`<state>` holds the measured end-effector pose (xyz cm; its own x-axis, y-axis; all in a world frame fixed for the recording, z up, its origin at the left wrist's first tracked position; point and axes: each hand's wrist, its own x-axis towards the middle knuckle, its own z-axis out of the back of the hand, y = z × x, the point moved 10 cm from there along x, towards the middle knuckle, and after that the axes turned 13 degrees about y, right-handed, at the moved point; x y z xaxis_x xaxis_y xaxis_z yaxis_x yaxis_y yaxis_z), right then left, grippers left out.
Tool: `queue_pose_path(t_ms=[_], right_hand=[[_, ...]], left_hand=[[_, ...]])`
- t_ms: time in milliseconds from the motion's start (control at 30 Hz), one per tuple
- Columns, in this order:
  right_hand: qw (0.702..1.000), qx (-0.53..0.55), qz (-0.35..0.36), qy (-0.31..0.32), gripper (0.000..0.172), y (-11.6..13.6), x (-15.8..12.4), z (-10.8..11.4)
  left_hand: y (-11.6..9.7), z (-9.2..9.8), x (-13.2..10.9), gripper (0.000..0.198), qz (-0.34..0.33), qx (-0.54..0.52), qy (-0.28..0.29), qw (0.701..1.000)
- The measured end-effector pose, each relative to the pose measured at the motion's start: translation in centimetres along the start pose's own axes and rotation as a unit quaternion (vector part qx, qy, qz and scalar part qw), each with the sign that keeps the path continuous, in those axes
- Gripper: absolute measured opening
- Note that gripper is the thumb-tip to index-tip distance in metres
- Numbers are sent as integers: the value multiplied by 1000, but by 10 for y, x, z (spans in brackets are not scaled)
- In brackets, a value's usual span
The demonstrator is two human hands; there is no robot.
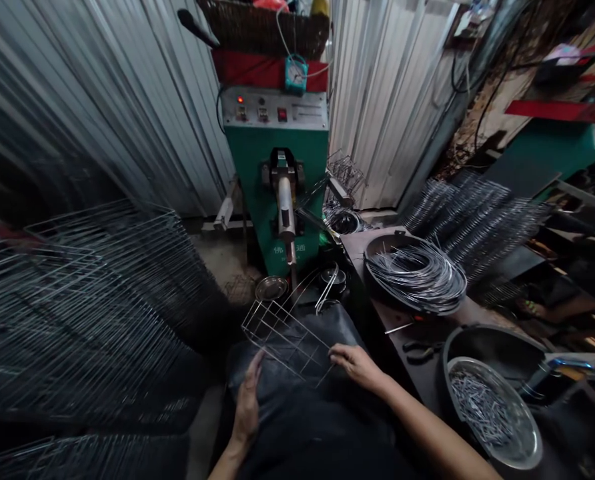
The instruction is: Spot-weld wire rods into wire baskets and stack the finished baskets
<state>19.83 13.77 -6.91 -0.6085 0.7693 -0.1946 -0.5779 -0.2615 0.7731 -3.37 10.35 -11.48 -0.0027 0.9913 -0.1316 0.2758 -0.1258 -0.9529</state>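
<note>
A rectangular wire rack (285, 340) lies tilted across the dark apron (297, 420) on my lap. My right hand (357, 367) grips the rack's right end between thumb and fingers. My left hand (247, 407) lies flat against the apron with its fingers extended, and its fingertips reach the rack's lower left side. The rack's wires look thin and silvery. Part of the rack shows dark apron through its open grid.
A green machine (272, 167) with a control panel stands ahead. On the bench to my right are coiled wire in a black basin (417, 277), pliers (420, 351), and a steel bowl of short rods (482, 407). Large stacks of wire racks (92, 313) rise on my left.
</note>
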Motion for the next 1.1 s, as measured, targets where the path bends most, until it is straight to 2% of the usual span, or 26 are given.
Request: queue_pose_path(t_ms=[100, 167, 233, 333, 400, 500, 567, 667, 767, 933, 1100], right_hand=[[1000, -24, -1, 16, 23, 12, 10, -6], [999, -38, -6, 17, 24, 15, 14, -5], [999, -21, -14, 21, 24, 11, 18, 2], [992, 119, -32, 8, 29, -7, 33, 27], [956, 283, -49, -53, 34, -24, 50, 52], [853, 502, -56, -132, 31, -35, 88, 75], [794, 592, -57, -125, 26, -28, 120, 73], [747, 656, -67, -86, 15, -13, 155, 60], [732, 674, -69, -69, 11, -6, 169, 50], [708, 698, -84, -65, 12, -12, 172, 44], [723, 681, -88, -73, 8, -11, 168, 60]], left_hand=[[-25, -21, 10, 56, -55, 74, 37, 995], [-38, -28, 20, 54, -57, 110, 8, 992], [-48, -28, 27, 47, -60, 118, -47, 990], [-53, -30, 34, 41, -64, 95, -78, 990], [-52, -29, 36, 39, -64, 84, -78, 991], [-51, -24, 37, 36, -58, 86, -84, 991], [-51, -20, 36, 34, -60, 96, -89, 990], [-50, -17, 37, 32, -69, 100, -88, 989], [-47, -15, 39, 36, -65, 88, -72, 991], [-46, -15, 40, 36, -67, 92, -50, 992], [-52, -22, 46, 41, -49, 82, -46, 994]])
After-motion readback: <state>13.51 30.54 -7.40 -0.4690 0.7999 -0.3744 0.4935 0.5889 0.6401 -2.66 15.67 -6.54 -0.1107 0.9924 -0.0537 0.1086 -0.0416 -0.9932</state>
